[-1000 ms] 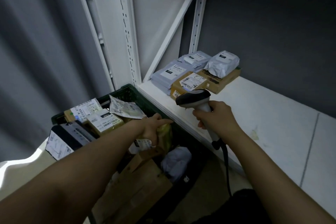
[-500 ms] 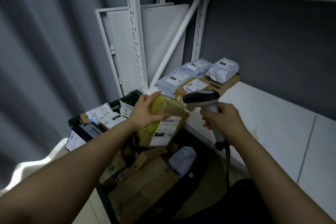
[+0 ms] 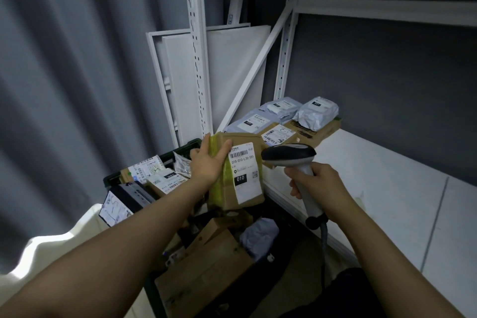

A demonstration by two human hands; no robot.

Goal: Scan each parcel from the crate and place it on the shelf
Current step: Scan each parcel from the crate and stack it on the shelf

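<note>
The crate (image 3: 113, 181), lower centre, is largely hidden by both forearms and its dim parcels are hard to make out. Grey mailers (image 3: 254, 121) lie on the shelf (image 3: 387, 188) at centre right. At centre, the left hand (image 3: 206, 162) grips a brown parcel (image 3: 240, 175), yellow-taped, labelled 010, just beside the scanner (image 3: 289, 155) clasped in the right hand (image 3: 320, 188).

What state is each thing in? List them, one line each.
Left hand: gripping the held parcel.
Held parcel: lifted above the crate, label facing the camera.
Right hand: gripping the scanner handle.
Scanner: head beside the parcel label.
Crate: still holds parcels.
Shelf: several parcels stacked at its far left end.
</note>
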